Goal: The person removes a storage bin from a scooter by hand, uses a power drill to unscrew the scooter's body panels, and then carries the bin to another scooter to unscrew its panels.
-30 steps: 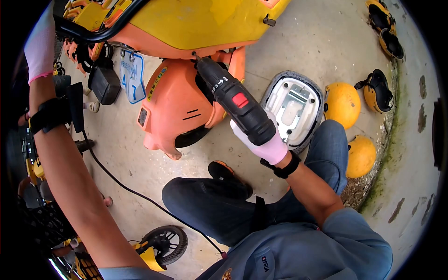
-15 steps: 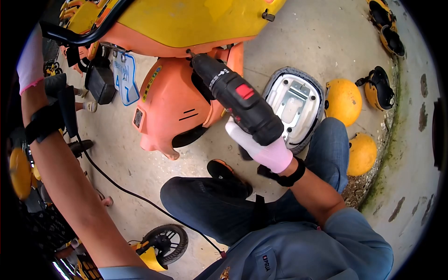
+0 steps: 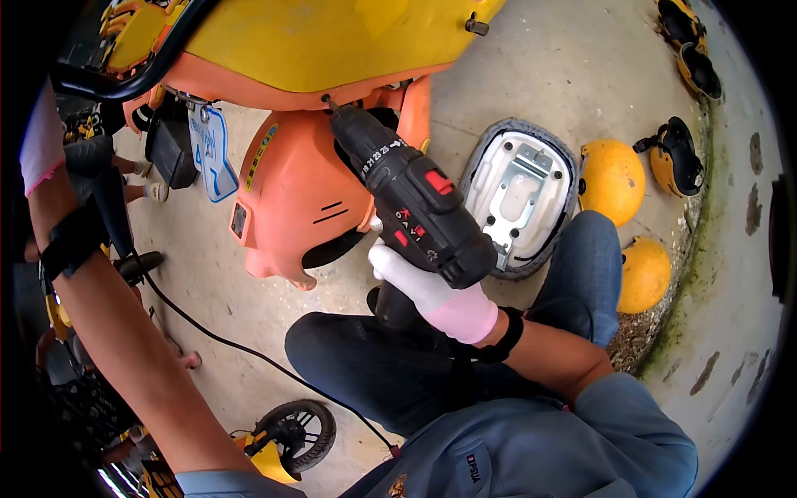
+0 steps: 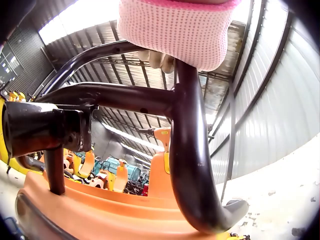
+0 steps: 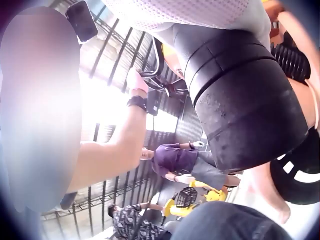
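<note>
My gloved right hand [image 3: 440, 299] grips the handle of a black and red cordless drill [image 3: 407, 195]. The drill points up and left in the head view, its bit tip right at a hole in the orange lower edge [image 3: 274, 97] of the yellow scooter body [image 3: 324, 41]. Below that edge sits the orange rear fender [image 3: 295, 178]. At the far left is my gloved left hand [image 3: 41, 149]. In the left wrist view its fingers [image 4: 155, 60] curl round a black tube rack [image 4: 187, 120]. In the right wrist view the drill's battery base [image 5: 250, 100] fills the middle.
An upturned seat [image 3: 519, 195] with grey edging lies on the floor to the right. Yellow helmets [image 3: 613, 183] lie beside it, along the wall. A licence plate [image 3: 212, 158] hangs left of the fender. A small wheel [image 3: 299, 436] stands near my leg. Other people [image 5: 175, 160] are behind.
The drill has rolled in my right hand, baring its red side lettering, and its rear has dropped. My left hand and the scooter have shifted slightly left in the head view.
</note>
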{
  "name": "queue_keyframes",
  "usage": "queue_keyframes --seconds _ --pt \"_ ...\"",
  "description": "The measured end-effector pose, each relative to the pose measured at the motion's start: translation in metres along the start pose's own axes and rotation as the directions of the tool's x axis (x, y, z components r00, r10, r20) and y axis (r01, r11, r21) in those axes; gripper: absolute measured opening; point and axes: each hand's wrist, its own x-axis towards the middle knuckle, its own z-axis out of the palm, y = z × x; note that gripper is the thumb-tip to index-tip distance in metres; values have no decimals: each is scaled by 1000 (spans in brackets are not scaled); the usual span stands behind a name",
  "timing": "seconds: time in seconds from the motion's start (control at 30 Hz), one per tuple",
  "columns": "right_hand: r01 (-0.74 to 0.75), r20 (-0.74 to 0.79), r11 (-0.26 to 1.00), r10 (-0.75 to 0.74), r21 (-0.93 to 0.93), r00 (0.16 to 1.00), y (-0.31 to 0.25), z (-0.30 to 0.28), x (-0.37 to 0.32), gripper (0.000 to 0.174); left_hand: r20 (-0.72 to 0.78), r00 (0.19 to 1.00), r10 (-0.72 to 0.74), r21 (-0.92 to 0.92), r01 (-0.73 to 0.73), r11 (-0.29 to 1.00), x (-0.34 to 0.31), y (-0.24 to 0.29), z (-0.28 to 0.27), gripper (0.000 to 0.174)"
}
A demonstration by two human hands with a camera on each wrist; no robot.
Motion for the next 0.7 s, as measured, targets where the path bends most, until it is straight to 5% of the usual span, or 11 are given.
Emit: queue_keyframes --seconds 0.17,0.23,0.43,0.5,0.63,0.7 --pt "-87 4 978 88 191 996 -12 15 -2 23 12 1000 27 13 -27 1000 4 -10 1 31" --pt "-175 27 893 180 416 983 -16 20 -2 24 27 998 63 -10 -63 998 3 -10 2 32" --pt "-189 48 915 184 356 982 -19 18 -2 25 -49 996 -81 46 83 995 -1 8 3 33" --pt "-181 60 906 171 382 983 -16 16 -1 24 -14 998 61 37 -60 998 6 -16 2 33" --pt "-200 81 884 183 422 980 -17 10 -2 19 -75 997 34 61 -30 998 8 -18 7 32" --pt "-191 71 892 177 410 982 -19 8 -3 18 -46 988 147 243 -132 961 13 -26 6 32"
